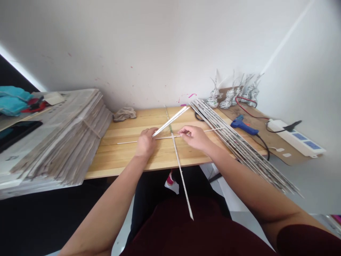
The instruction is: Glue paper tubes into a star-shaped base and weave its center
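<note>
Two thin rolled-paper sticks cross over the wooden table. One long paper stick (182, 176) runs from the back of the table over its front edge toward my body. The other paper stick (126, 143) lies crosswise, passing by both hands. My left hand (146, 143) is closed around white paper sticks (170, 121) that slant up to the right; it also lies over the crosswise stick. My right hand (194, 137) pinches at the crosswise stick just right of the crossing, with thumb and forefinger together. The left fingertips are partly hidden.
A tall stack of newspapers (90, 117) stands left, with a phone (18, 133) on it. A crumpled cloth (124, 114) lies behind. To the right are a bundle of paper sticks (229, 137), a blue glue gun (243, 125), a power strip (295, 138) and woven paper pieces (231, 97).
</note>
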Demonstrator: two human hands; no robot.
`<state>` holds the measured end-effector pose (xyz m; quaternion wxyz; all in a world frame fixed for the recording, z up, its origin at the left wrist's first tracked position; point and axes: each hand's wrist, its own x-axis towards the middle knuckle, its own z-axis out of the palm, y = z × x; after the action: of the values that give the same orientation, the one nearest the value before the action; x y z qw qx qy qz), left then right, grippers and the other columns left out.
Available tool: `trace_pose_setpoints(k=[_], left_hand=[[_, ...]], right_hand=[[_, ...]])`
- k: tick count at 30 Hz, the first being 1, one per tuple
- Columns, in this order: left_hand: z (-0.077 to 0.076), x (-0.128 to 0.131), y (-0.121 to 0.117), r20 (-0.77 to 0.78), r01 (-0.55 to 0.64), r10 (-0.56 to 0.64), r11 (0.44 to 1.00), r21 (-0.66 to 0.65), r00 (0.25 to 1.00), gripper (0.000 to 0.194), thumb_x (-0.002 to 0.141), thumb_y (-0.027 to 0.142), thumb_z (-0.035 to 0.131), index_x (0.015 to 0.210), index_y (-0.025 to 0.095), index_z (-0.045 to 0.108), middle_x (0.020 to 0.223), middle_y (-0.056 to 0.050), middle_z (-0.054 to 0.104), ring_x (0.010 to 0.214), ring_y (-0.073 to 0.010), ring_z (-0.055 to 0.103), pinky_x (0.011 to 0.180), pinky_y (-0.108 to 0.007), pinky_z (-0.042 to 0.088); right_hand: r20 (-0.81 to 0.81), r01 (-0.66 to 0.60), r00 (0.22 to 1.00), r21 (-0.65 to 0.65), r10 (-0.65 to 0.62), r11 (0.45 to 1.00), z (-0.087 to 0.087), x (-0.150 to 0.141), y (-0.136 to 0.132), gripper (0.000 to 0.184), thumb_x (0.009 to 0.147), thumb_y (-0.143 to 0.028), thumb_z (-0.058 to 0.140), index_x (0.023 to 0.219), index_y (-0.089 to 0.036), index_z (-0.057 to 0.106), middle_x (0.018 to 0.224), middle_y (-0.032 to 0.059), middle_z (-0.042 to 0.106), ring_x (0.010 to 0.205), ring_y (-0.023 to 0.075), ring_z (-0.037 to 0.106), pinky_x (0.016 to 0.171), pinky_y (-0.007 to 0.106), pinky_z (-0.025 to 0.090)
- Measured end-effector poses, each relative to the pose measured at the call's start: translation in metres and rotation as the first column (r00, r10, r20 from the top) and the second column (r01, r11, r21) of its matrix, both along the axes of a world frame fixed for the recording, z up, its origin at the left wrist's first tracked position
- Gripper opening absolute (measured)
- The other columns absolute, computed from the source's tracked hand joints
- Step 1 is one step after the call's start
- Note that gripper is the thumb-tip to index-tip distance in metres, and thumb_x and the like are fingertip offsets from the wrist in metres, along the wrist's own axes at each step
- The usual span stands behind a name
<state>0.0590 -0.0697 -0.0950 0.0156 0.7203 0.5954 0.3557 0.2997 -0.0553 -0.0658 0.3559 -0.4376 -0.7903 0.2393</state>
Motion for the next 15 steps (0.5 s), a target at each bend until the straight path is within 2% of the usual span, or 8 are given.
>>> trace_pose_setpoints(k=[4,7,8,10,12,14,15], left_hand=[[-0.003,-0.004,0.001,0.099,-0.007,-0.003,0.995,0.103,0.995,0.038,0.082,0.011,0.042,0.111,0.017,0.066,0.097,-0.007,0.070,0.099,-0.0228,0.062,0.093,-0.036,0.048],[-0.007,-0.005,0.004,0.129,-0.006,-0.008,0.994,0.108,0.992,0.036,0.083,0.014,0.043,0.110,0.017,0.066,0.093,-0.006,0.070,0.094,-0.0218,0.063,0.090,-0.035,0.049],[-0.009,-0.006,0.005,0.131,-0.003,-0.011,0.994,0.106,0.991,0.036,0.082,0.014,0.043,0.109,0.017,0.067,0.092,-0.006,0.070,0.093,-0.0218,0.064,0.090,-0.035,0.049],[-0.010,-0.006,0.006,0.124,0.012,-0.025,0.995,0.102,0.992,0.036,0.081,0.014,0.044,0.108,0.017,0.067,0.093,-0.006,0.070,0.093,-0.0223,0.064,0.090,-0.035,0.050],[-0.011,-0.005,0.006,0.114,0.023,-0.033,0.996,0.090,0.993,0.036,0.081,0.014,0.044,0.108,0.018,0.067,0.094,-0.007,0.071,0.094,-0.0232,0.064,0.090,-0.036,0.050],[-0.009,-0.004,0.005,0.107,0.021,-0.029,0.997,0.074,0.994,0.036,0.080,0.014,0.044,0.107,0.018,0.068,0.095,-0.008,0.071,0.095,-0.0240,0.064,0.089,-0.036,0.050],[-0.008,-0.004,0.004,0.103,0.019,-0.026,0.998,0.062,0.994,0.037,0.079,0.013,0.044,0.107,0.018,0.068,0.095,-0.008,0.071,0.095,-0.0241,0.064,0.089,-0.035,0.050]], right_hand=[[0.056,0.102,0.993,0.028,-0.104,0.994,0.019,0.036,-0.007,0.012,0.081,-0.026,0.061,0.081,-0.018,0.070,0.080,0.0021,0.073,0.073,0.0149,0.065,0.067,0.024,0.046],[0.223,0.297,0.925,0.080,-0.308,0.951,0.039,0.084,-0.002,0.019,0.082,-0.033,0.060,0.083,-0.018,0.072,0.081,0.0035,0.073,0.074,0.0170,0.064,0.070,0.026,0.045],[0.315,0.377,0.865,0.106,-0.391,0.920,0.045,0.103,0.002,0.022,0.083,-0.035,0.059,0.084,-0.018,0.072,0.084,0.0049,0.073,0.077,0.0186,0.064,0.071,0.028,0.045],[0.497,0.529,0.679,0.180,-0.541,0.829,0.054,0.142,0.010,0.023,0.082,-0.032,0.057,0.091,-0.018,0.073,0.092,0.0086,0.073,0.084,0.0226,0.064,0.074,0.031,0.045],[0.667,0.619,0.489,0.189,-0.562,0.762,0.056,0.176,0.019,0.024,0.077,-0.025,0.060,0.096,-0.018,0.073,0.099,0.0124,0.072,0.090,0.0265,0.063,0.075,0.033,0.045],[0.755,0.667,0.387,0.167,-0.529,0.726,0.052,0.198,0.023,0.033,0.074,-0.022,0.062,0.105,-0.018,0.071,0.105,0.0159,0.069,0.089,0.0283,0.063,0.071,0.035,0.043],[0.773,0.676,0.371,0.156,-0.515,0.720,0.050,0.204,0.024,0.037,0.073,-0.021,0.062,0.109,-0.017,0.069,0.106,0.0182,0.068,0.086,0.0285,0.062,0.069,0.035,0.042]])
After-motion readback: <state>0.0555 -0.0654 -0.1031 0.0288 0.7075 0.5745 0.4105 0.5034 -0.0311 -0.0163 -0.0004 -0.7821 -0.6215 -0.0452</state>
